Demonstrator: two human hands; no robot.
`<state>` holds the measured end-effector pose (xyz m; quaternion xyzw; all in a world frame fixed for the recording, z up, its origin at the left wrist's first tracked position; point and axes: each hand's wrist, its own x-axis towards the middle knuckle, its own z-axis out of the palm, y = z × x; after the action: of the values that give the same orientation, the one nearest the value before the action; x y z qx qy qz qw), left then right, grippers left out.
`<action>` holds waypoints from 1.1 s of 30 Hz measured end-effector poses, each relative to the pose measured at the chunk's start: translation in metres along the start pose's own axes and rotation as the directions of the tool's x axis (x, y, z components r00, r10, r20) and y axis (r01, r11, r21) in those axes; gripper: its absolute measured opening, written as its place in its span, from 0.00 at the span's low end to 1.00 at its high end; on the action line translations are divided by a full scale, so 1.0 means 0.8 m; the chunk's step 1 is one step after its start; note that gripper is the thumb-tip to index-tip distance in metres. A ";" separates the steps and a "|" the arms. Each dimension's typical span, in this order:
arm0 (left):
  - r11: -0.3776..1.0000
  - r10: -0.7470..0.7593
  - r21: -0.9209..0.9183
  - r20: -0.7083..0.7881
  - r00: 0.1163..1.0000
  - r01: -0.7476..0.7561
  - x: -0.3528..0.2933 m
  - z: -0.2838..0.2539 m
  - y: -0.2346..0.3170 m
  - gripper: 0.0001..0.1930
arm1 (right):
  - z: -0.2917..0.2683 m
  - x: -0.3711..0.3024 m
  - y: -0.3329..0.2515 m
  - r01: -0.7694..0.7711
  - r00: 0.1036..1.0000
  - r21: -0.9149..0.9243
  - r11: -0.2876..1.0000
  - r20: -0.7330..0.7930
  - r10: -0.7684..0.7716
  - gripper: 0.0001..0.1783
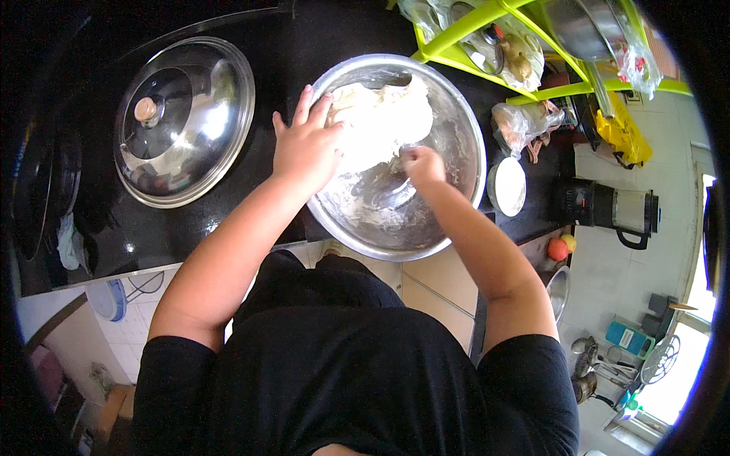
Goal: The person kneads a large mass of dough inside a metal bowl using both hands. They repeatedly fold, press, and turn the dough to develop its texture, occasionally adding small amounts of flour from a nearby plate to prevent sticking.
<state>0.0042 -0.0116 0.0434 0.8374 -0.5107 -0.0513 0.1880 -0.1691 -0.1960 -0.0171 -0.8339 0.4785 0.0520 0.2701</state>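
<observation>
A large steel bowl stands at the counter's edge in front of me. In its far part lies a big pale lump of dough, brightly lit, with loose flour smeared over the near wall and bottom. My left hand is over the bowl's left side, its fingers spread and the inner ones against the dough. Closed and slightly blurred, my right hand is inside the bowl at the dough's near right edge. Whatever its fingers may hold is too unclear to make out.
Left of the bowl a domed lid with a wooden knob rests on the dark counter. To the right are a small white bowl, a plastic bag and a blender. A green rack stands at the far right.
</observation>
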 end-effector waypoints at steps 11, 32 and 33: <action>0.997 0.073 -0.018 -0.009 0.997 -0.073 -0.002 -0.004 -0.001 0.19 | -0.095 -0.019 -0.099 0.457 0.869 0.305 0.836 -0.354 -0.346 0.07; 0.985 0.066 -0.129 -0.328 0.943 -0.114 -0.002 0.011 -0.014 0.23 | -0.128 0.005 -0.034 0.065 0.991 0.267 0.961 -0.129 -0.031 0.25; 0.985 0.004 -0.160 -0.385 0.923 -0.071 -0.004 0.012 -0.013 0.26 | -0.122 0.019 -0.033 -0.115 0.993 0.376 0.919 0.020 0.116 0.29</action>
<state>0.0088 -0.0072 0.0308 0.8022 -0.4737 0.0734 0.3561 -0.1558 -0.2457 0.0712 -0.7369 0.5284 -0.0261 0.4207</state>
